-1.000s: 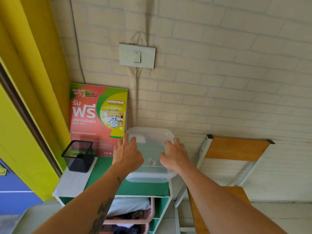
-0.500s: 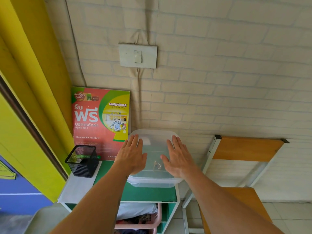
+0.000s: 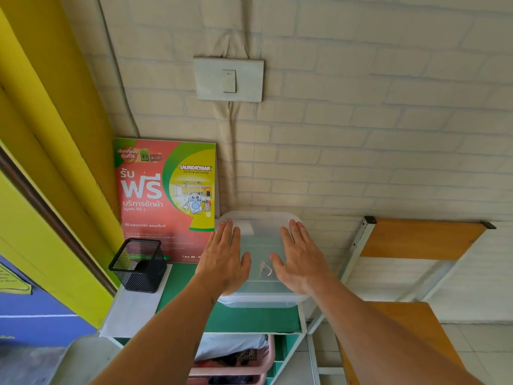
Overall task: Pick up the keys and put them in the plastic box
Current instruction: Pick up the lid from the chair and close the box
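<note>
The keys [image 3: 264, 269] lie inside the lidded translucent plastic box [image 3: 261, 226], seen between the two palms. Left hand [image 3: 224, 259] and right hand [image 3: 298, 259] rest flat, fingers spread wide, holding nothing, seemingly pressing the lid; next, likely lifting both away. Left of that grip, a poster [image 3: 155, 195] reads "LAUNDRYBAR".
</note>
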`<state>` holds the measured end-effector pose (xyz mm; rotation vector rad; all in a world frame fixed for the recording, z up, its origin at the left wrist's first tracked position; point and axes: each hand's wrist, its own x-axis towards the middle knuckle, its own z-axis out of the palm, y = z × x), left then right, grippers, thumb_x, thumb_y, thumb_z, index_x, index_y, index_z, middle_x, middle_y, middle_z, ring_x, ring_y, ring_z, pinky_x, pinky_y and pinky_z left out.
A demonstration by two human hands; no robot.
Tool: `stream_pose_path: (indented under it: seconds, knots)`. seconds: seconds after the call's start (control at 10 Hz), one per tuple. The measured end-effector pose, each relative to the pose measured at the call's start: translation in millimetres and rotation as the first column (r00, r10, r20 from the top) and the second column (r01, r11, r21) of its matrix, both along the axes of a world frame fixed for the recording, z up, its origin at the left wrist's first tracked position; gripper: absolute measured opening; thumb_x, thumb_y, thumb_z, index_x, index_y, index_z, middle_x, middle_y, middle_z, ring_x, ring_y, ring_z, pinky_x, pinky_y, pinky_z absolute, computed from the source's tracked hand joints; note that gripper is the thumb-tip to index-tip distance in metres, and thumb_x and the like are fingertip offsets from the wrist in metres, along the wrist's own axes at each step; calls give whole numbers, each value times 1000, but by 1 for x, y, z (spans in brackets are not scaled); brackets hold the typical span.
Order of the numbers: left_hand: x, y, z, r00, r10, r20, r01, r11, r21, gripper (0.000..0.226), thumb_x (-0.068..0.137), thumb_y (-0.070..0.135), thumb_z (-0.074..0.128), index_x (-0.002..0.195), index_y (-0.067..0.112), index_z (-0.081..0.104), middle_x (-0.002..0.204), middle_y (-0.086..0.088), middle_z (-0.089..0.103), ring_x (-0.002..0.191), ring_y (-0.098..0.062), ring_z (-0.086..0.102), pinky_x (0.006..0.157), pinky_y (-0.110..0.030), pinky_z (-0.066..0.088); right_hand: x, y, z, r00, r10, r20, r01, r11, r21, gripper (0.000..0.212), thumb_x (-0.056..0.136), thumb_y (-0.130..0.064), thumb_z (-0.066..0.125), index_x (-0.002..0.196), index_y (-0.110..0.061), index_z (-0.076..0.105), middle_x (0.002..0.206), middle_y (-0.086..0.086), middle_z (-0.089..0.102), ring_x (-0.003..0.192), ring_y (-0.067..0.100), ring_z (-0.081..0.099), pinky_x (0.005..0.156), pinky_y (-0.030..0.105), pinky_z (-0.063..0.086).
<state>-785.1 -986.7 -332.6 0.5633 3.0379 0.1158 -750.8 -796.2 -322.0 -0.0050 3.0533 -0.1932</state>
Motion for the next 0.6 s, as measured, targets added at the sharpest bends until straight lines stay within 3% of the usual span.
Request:
stream_pose_path:
  seconds: [0.2, 0.4, 0.6]
  knots:
    - [3, -1, 1, 1000, -7, 7, 6, 999, 42, 74, 95, 48, 18, 154, 5, 5, 165, -15, -5, 152, -28, -8, 124, -42, 3, 3, -2, 0, 1000, -13, -4, 13, 1000, -14, 79, 97, -58, 23, 157, -13, -3, 164, 8, -17, 150, 20, -18, 120, 33, -9]
    - [0, -1, 6, 999, -14, 42, 14, 1000, -3, 74, 96, 47, 18, 154, 3, 3, 164, -17, -6, 152, -31, -8, 123, -44, 5, 0, -2, 4, 998, -24, 56, 24, 1000, 4, 79, 97, -56, 24, 157, -12, -3, 165, 9, -16, 151, 22, -16, 123, 41, 0]
    - [-1, 6, 32, 999, 20, 50, -18, 999, -30, 70, 93, 43, 33, 149, 4, 21, 161, -16, 16, 149, -32, 13, 120, -48, 16, 3, -10, 37, 995, -36, 88, 35, 999, 8, 79, 97, -51, 35, 157, -11, 4, 166, 10, -10, 152, 25, -8, 123, 45, 8]
